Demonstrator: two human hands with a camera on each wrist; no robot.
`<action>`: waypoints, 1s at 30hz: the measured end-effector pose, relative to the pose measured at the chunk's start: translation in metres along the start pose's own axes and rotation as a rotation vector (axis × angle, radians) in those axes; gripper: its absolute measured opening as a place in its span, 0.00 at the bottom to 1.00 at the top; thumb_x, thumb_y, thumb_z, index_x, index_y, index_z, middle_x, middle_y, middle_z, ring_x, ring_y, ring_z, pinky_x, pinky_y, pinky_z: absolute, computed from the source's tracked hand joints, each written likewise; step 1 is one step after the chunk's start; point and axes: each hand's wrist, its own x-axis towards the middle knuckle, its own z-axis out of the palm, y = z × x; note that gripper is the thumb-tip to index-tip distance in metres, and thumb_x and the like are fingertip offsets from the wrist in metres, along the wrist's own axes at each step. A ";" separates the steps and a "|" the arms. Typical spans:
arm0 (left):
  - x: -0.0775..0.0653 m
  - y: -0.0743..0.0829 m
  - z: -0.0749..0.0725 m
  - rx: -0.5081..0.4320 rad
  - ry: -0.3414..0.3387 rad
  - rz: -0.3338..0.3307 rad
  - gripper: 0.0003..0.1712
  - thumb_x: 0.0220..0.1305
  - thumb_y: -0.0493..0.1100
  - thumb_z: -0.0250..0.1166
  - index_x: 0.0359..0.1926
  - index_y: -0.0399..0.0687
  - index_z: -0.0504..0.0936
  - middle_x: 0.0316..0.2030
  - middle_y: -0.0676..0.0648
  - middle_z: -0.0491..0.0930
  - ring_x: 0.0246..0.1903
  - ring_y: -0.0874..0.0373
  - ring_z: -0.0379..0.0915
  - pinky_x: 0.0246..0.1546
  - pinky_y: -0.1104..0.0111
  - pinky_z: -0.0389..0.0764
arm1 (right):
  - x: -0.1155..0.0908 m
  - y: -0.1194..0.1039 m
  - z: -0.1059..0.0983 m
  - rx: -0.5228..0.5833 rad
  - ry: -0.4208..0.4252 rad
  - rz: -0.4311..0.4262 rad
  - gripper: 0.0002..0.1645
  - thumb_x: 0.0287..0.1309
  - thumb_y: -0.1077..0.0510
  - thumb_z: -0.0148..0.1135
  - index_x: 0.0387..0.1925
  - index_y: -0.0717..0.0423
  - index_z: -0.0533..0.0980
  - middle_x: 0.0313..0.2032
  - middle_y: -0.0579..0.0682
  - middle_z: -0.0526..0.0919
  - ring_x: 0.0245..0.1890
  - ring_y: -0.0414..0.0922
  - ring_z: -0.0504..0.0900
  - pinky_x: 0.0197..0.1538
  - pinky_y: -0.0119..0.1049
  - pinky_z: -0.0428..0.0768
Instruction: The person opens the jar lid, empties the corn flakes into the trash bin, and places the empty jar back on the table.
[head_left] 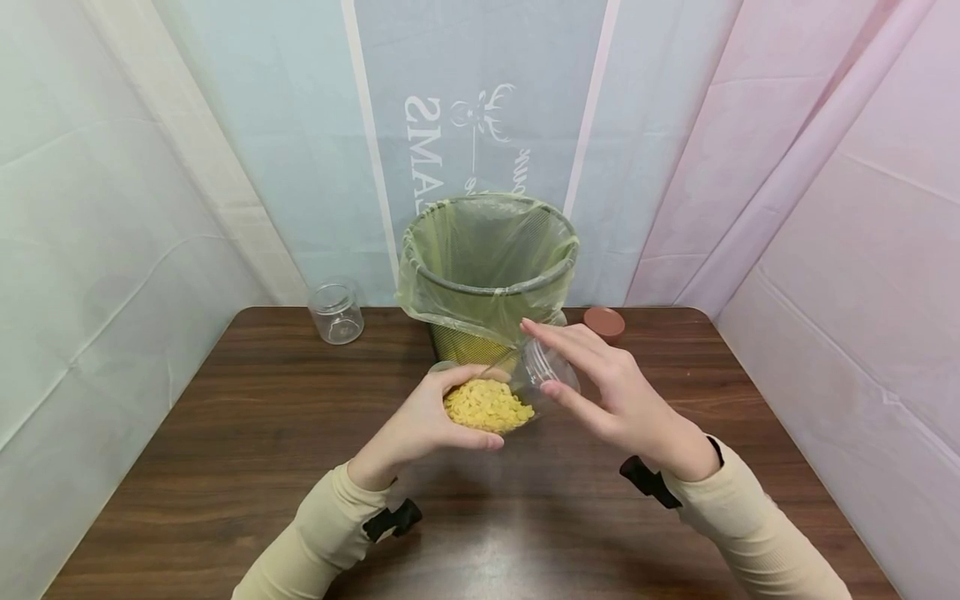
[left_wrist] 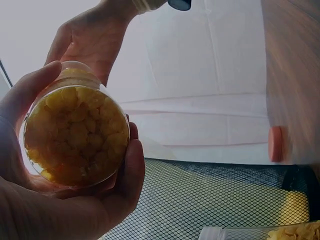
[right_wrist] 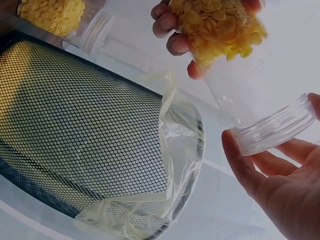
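Observation:
A clear jar of yellow corn flakes (head_left: 487,406) lies tilted between my two hands in front of the bin. My left hand (head_left: 431,417) grips its body, with the flakes gathered toward the base, as the left wrist view shows through the jar's bottom (left_wrist: 77,135). Around the threaded mouth (right_wrist: 275,127), my right hand (head_left: 618,392) has its thumb and fingers on opposite sides. No lid is on this mouth, which points right and down in the right wrist view.
Behind the hands stands a mesh waste bin (head_left: 487,287) lined with a thin yellowish bag. An empty clear jar (head_left: 336,315) is at the back left, a reddish-brown lid (head_left: 604,322) at the back right. Another jar of flakes (right_wrist: 52,16) stands by the bin.

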 end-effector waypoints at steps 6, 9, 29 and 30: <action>0.000 0.000 0.002 -0.112 -0.058 -0.032 0.33 0.41 0.39 0.78 0.52 0.58 0.77 0.44 0.51 0.80 0.42 0.57 0.74 0.46 0.68 0.76 | 0.001 -0.001 -0.001 -0.002 -0.010 -0.024 0.30 0.69 0.49 0.47 0.62 0.67 0.67 0.60 0.58 0.74 0.57 0.46 0.73 0.62 0.29 0.66; -0.001 0.000 0.004 -0.157 -0.084 -0.049 0.34 0.43 0.38 0.77 0.53 0.57 0.76 0.45 0.50 0.80 0.43 0.56 0.74 0.46 0.67 0.76 | 0.002 -0.001 -0.002 0.002 -0.021 -0.024 0.30 0.70 0.49 0.46 0.63 0.67 0.66 0.61 0.58 0.73 0.59 0.46 0.72 0.64 0.30 0.65; 0.001 -0.003 0.017 -0.352 -0.106 0.006 0.36 0.44 0.29 0.73 0.56 0.40 0.70 0.47 0.43 0.78 0.44 0.58 0.75 0.46 0.69 0.78 | 0.008 -0.003 -0.005 -0.001 -0.025 -0.022 0.33 0.71 0.45 0.42 0.64 0.66 0.65 0.61 0.56 0.73 0.61 0.46 0.71 0.65 0.32 0.64; 0.000 -0.003 0.018 -0.358 -0.103 0.010 0.36 0.44 0.29 0.73 0.56 0.39 0.70 0.47 0.42 0.78 0.44 0.57 0.75 0.45 0.68 0.78 | 0.008 -0.003 -0.005 -0.002 -0.022 -0.021 0.33 0.71 0.45 0.42 0.64 0.65 0.65 0.61 0.56 0.73 0.60 0.46 0.71 0.65 0.32 0.64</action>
